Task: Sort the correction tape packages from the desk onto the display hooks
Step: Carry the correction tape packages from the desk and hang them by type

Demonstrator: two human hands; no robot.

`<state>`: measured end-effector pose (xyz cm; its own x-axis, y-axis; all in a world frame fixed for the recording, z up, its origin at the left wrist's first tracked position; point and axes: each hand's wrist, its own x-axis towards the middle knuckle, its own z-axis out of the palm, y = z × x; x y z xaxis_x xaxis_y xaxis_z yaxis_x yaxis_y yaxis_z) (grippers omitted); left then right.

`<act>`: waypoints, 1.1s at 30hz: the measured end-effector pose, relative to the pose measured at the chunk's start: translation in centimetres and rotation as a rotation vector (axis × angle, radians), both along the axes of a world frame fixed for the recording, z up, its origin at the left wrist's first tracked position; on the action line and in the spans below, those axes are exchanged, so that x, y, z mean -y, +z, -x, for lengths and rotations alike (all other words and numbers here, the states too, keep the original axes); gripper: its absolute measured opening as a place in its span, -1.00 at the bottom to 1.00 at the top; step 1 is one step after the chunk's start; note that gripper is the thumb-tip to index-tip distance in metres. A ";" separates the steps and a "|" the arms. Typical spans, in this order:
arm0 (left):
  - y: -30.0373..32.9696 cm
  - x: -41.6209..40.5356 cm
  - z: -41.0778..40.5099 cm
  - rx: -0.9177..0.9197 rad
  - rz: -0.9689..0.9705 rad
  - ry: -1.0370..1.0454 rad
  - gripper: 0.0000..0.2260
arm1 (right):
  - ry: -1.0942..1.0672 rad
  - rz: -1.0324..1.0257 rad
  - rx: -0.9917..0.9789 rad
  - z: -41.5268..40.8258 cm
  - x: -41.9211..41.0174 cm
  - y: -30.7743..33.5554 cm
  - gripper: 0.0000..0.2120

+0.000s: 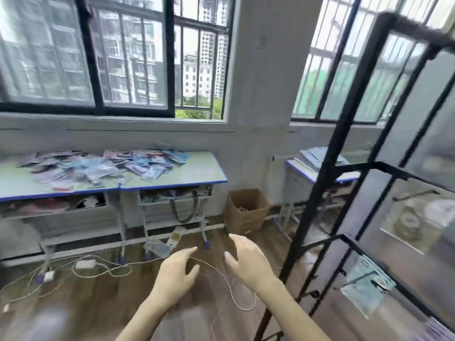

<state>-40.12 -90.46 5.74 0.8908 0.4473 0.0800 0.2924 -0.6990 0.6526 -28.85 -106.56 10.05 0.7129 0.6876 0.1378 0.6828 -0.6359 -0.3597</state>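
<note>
While held out low over the wooden floor [98,303], left hand [176,274] and right hand [248,260] empty, fingers [189,251] loosely spread and a little bent, pinching nothing, palms turned toward each other. Apart from each other, with a thin cord [221,271] trailing on the floor below and between them. Correction tape packages [103,166] heaped in a loose, overlapping pile on the counter [202,171] under the window [110,57], well apart from both hands. Black display rack [369,168] just to the right of the right hand, one bluish package [366,284] already hung on a hook low on it; other hung items higher up too blurred to tell. Open cardboard box [246,210] on the floor between the counter and a second desk [317,168]. White power adapter [85,264] near the counter legs.
</note>
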 end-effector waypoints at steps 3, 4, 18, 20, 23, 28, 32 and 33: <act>-0.7 -4.7 -1.6 -0.004 -0.029 0.055 -0.49 | 0.082 0.060 0.018 -2.3 -5.8 -0.6 -0.49; -0.7 -6.1 -2.0 -0.006 -0.035 0.076 -0.51 | 0.107 0.073 0.028 -2.8 -7.7 -0.9 -0.48; -1.2 -21.9 -6.0 -0.023 0.009 0.379 -0.52 | 0.419 0.063 -0.042 -9.3 -28.4 -2.1 -0.51; -1.7 -23.9 -7.5 -0.033 0.023 0.425 -0.51 | 0.445 0.070 -0.049 -11.5 -31.0 -2.5 -0.50; -2.4 -27.5 -10.4 -0.038 0.030 0.494 -0.58 | 0.463 0.059 -0.076 -15.4 -35.2 -3.1 -0.50; -2.8 -33.9 -16.2 -0.025 0.064 0.606 -0.60 | 0.503 0.084 -0.096 -23.2 -42.8 -3.5 -0.52; -2.4 -38.0 -19.7 -0.053 0.053 0.669 -0.59 | 0.556 0.129 -0.114 -28.3 -48.5 -3.4 -0.58; -2.3 -39.1 -20.3 -0.060 0.051 0.683 -0.59 | 0.574 0.134 -0.123 -29.2 -49.9 -3.4 -0.56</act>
<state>-19.79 -51.39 3.43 0.4104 0.9119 0.0029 0.6932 -0.3140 0.6487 0.33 -56.68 6.64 0.2282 0.9729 -0.0368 0.8887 -0.2236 -0.4002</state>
